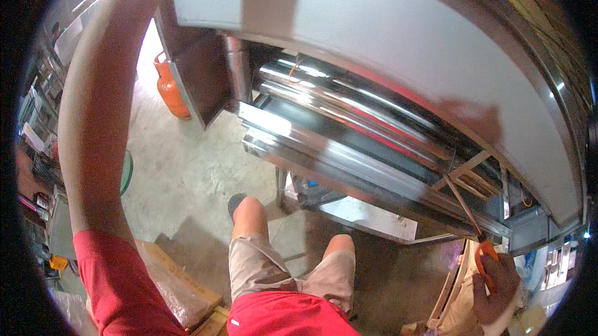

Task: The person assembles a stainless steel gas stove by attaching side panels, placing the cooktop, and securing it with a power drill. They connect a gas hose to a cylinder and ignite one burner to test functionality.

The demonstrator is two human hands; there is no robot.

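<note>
My right hand (498,283) is closed around the orange handle of a long screwdriver (461,204) at the lower right. Its thin shaft points up and left, and the tip lies by a metal crosspiece of a large metal machine frame (349,177); whether it touches a screw I cannot tell. Inside the frame run several shiny long rollers or tubes (336,105). Above them stretches a broad pale metal panel (386,18). My left arm reaches up past the panel's left end, and its hand lies beyond the upper edge of the picture.
An orange gas cylinder (170,90) stands on the concrete floor (205,155) behind a dark open panel (198,77). Plastic-wrapped cardboard (177,280) lies by my left side. Brown wrapping (458,302) sits below my right hand. Cluttered shelves line the far left.
</note>
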